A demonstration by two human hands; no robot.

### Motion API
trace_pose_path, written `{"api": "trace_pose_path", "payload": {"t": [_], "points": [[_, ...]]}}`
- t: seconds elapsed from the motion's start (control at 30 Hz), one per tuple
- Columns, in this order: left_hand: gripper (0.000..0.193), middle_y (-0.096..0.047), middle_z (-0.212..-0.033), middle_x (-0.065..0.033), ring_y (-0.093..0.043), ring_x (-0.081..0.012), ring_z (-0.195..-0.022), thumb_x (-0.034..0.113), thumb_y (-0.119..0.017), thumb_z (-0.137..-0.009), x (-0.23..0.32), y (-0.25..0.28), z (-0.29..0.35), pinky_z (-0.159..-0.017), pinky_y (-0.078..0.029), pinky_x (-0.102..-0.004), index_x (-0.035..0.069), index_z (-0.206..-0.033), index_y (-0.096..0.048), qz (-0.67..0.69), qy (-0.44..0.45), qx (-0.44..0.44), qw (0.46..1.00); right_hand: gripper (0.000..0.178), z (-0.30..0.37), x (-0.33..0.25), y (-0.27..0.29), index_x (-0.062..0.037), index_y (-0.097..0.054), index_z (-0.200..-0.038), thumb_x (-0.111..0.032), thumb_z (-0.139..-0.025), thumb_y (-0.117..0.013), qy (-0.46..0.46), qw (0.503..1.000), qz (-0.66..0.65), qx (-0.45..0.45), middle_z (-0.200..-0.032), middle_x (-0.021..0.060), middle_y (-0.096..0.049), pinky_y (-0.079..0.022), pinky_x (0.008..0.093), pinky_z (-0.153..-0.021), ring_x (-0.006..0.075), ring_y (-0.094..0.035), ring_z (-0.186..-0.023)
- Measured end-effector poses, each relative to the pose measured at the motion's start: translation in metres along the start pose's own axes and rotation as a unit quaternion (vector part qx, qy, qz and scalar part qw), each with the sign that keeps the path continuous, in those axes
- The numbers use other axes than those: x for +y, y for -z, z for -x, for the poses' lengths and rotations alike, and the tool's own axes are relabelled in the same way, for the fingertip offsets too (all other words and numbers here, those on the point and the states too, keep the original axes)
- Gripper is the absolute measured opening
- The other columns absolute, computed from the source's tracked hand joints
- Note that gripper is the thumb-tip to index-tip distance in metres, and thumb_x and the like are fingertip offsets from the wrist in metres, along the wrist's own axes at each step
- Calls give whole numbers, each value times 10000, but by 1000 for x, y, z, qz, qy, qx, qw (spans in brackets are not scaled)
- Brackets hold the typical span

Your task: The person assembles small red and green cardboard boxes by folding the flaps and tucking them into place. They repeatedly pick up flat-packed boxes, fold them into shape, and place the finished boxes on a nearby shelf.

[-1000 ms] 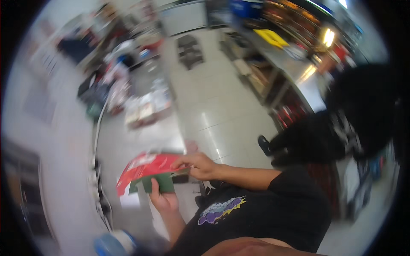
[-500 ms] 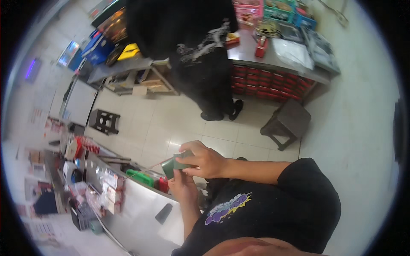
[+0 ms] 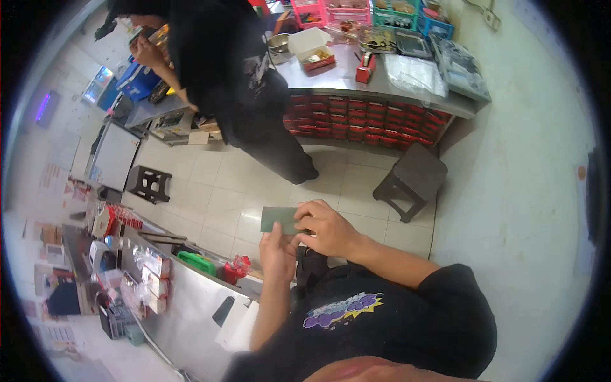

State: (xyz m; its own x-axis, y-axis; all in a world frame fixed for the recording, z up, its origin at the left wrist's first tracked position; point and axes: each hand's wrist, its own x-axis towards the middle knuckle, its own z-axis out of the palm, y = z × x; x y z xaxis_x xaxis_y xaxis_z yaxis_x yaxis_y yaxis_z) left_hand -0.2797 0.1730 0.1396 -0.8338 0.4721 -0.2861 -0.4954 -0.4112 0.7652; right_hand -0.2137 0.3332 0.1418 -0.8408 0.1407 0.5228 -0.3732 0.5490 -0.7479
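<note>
A flat, rectangular dark green card-like piece (image 3: 278,218) is held up in front of my body, above the floor. My left hand (image 3: 278,253) pinches its lower edge from below, thumb laid on the face. From the right, my right hand (image 3: 329,229) has its fingers closed on the other end and covers that part. Whether it is one layer or several cannot be made out. A similar dark green piece (image 3: 223,311) lies on the metal table (image 3: 191,318) to my left, beside a white sheet (image 3: 237,326).
A person in black (image 3: 223,76) stands at the far metal counter, one hand raised. That counter bears an open white box (image 3: 312,48), a red tape dispenser (image 3: 365,68) and coloured baskets (image 3: 394,14). Brown stools (image 3: 417,175) stand on the tiles. A green container (image 3: 197,262) sits beyond my table.
The green piece has gone from tilted, with two parts showing, to flat and facing up. My right hand has moved slightly right. The other person has shifted left, uncovering the white box.
</note>
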Motion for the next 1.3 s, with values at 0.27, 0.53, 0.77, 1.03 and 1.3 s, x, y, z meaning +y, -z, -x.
{"api": "trace_pose_path", "payload": {"t": [0.27,0.53,0.77,1.03,1.3], "points": [[312,-693,-1057,-74,-696,-156,-874,95,-702,-958,16,4,8,-716,-571,-297,2,-1226,-573,-180,46,21,982,198,-1,-1,15,-54,-757,-1058,-82,-865,-717,-94,983,-140,-74,-1322,132,-604,-491,391,-1002,303,-590,-1183],[389,-733,-985,-156,-711,-221,-896,115,-716,-938,70,-14,28,-827,-550,-360,9,-1282,-569,-603,60,-309,733,371,-11,6,35,-131,-718,-1243,-134,-876,-767,10,998,-49,-43,-1472,167,-501,-397,435,-1120,348,-499,-1337],[722,-677,-1040,-206,-656,-365,-999,180,-842,-822,71,-34,40,-858,-504,-458,66,-1427,-465,-666,-138,-112,725,339,-7,45,22,-64,-648,-1136,-116,-845,-813,-140,963,-114,198,-1465,180,-454,-411,460,-1112,335,-525,-1281],[662,-569,-1079,-103,-569,-295,-1043,13,-860,-684,63,-1,25,-1198,-342,-550,210,-1294,-694,-607,-349,-159,696,395,-23,0,41,-58,-715,-1222,-92,-837,-795,-40,984,-171,-7,-1438,136,-534,-492,389,-1042,281,-544,-1318],[638,-583,-1089,-71,-573,-275,-1072,-52,-837,-654,64,0,28,-1231,-234,-637,219,-1224,-741,-575,-326,-161,733,394,-21,-4,28,1,-716,-1148,-96,-789,-848,-147,978,-112,98,-1300,147,-643,-507,361,-998,299,-656,-1152]]}}
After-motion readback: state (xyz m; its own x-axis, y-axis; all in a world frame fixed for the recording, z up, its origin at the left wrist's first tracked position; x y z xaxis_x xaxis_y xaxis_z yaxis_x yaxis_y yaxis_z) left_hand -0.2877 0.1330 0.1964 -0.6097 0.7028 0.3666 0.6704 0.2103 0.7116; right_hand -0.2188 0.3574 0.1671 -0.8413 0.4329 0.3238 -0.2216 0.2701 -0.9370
